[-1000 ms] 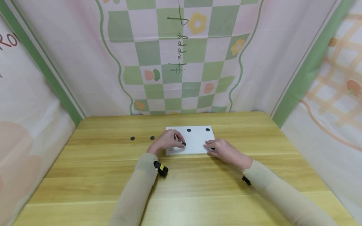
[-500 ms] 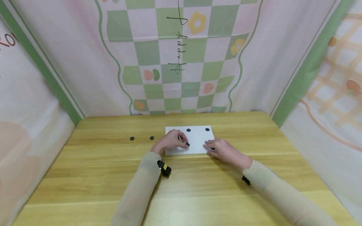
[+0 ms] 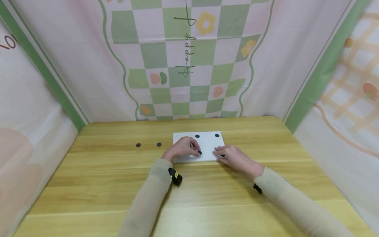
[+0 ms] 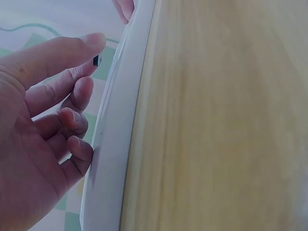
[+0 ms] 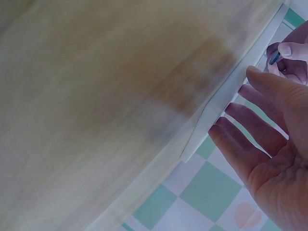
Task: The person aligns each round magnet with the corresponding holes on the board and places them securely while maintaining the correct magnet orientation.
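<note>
My left hand (image 3: pixel 184 147) pinches a small black disc (image 3: pixel 199 152) between thumb and fingertips, just over the front middle of a white rectangular board (image 3: pixel 208 144). In the left wrist view this disc (image 4: pixel 96 61) shows edge-on, and the other fingers are loosely bent. My right hand (image 3: pixel 237 158) rests at the board's front right corner, fingers fairly straight against it, as the right wrist view of the hand (image 5: pixel 274 120) shows. Two black discs, one at back middle (image 3: pixel 197 136) and one at back right (image 3: pixel 217 135), lie on the board. Another dark disc (image 3: pixel 223 155) is partly hidden under my right hand.
Two more black discs, a nearer one (image 3: pixel 159 144) and a farther one (image 3: pixel 138 145), lie on the wooden table (image 3: pixel 219 197) left of the board. A checked, printed cloth (image 3: pixel 189 82) hangs behind the table, with cloth on both sides too.
My left hand has moved a little to the right and slightly toward me over the board, carrying the pinched disc. The right hand stays in place.
</note>
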Available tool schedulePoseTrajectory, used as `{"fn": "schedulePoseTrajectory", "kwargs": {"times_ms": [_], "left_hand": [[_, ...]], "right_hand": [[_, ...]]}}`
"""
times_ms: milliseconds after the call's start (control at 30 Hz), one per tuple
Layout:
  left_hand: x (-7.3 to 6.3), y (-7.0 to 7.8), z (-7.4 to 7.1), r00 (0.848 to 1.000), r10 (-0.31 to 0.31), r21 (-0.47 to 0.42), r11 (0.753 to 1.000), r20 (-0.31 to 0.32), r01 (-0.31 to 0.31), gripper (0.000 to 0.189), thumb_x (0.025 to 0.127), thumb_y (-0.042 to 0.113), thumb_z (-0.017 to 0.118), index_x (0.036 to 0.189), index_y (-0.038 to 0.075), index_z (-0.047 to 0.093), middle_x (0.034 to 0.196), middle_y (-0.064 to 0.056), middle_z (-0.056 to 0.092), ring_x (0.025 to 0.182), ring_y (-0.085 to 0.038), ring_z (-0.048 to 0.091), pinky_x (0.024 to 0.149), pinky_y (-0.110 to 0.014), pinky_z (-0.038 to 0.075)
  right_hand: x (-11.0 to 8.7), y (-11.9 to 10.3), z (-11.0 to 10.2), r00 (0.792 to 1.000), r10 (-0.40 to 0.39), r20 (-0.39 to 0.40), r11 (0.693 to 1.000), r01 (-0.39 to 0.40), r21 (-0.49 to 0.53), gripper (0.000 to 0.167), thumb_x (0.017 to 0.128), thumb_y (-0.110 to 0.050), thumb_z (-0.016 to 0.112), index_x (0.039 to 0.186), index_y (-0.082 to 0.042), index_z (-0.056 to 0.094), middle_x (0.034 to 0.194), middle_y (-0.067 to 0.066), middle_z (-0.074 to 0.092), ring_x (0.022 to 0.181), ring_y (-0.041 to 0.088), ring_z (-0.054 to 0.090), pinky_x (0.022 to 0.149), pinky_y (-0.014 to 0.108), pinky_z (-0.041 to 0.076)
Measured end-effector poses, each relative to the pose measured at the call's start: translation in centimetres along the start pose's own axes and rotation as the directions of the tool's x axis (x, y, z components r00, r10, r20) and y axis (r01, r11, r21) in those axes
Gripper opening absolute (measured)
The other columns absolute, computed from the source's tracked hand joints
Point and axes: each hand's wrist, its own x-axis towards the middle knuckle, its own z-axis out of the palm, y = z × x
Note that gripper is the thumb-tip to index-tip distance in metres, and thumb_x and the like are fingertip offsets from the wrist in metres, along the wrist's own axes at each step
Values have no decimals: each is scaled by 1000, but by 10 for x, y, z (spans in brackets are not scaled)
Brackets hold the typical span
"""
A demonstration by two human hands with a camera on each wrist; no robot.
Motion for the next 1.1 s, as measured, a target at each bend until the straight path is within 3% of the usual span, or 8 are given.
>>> {"fn": "schedulePoseTrajectory", "kwargs": {"times_ms": [600, 1100], "left_hand": [[2, 7, 5, 1000, -4, 30, 1000, 14, 4, 12, 75, 16, 80, 83, 18, 72, 81, 3, 65, 77, -11, 56, 68, -22, 47], [4, 6, 6, 999, 38, 75, 996, 11, -38, 10, 75, 15, 80, 82, 18, 72, 79, 6, 66, 75, -10, 57, 68, -22, 48]], "right_hand": [[0, 3, 2, 1000, -3, -6, 1000, 3, -4, 29, 86, -12, 70, 113, -3, 69, 117, 18, 66, 107, 33, 64, 92, 45, 52], [0, 2, 1, 1000, -13, -11, 1000, 13, 3, 28, 85, -12, 70, 112, -3, 69, 116, 19, 66, 106, 33, 64, 91, 44, 53]]}}
